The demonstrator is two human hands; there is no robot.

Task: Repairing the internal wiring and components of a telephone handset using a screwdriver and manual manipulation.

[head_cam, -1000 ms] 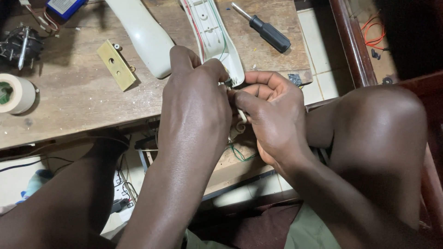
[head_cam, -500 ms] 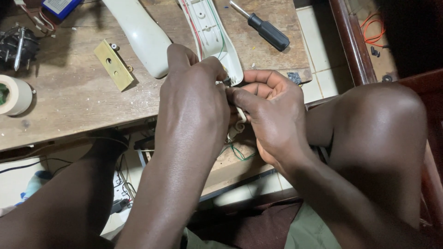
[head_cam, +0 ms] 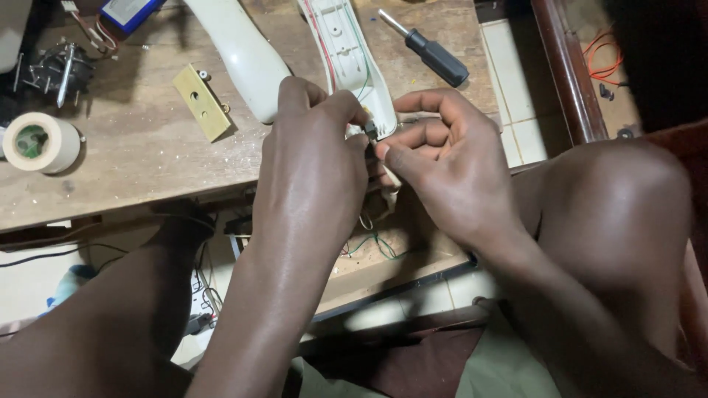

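Both hands meet at the near edge of the wooden bench (head_cam: 133, 166). The left hand (head_cam: 313, 158) arches knuckles up, its fingertips pinched onto a small dark part (head_cam: 371, 132); the right hand (head_cam: 450, 166) curls in from the right, thumb and forefinger closed on the same part. This sits at the near end of the open white casing (head_cam: 346, 51), with thin wires running inside. Farther left lie a brass plate (head_cam: 201, 101) and a tape roll (head_cam: 40, 142); far right, a black-handled screwdriver (head_cam: 431, 50).

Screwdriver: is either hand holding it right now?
No, the screwdriver lies alone on the wooden table, apart from both hands.
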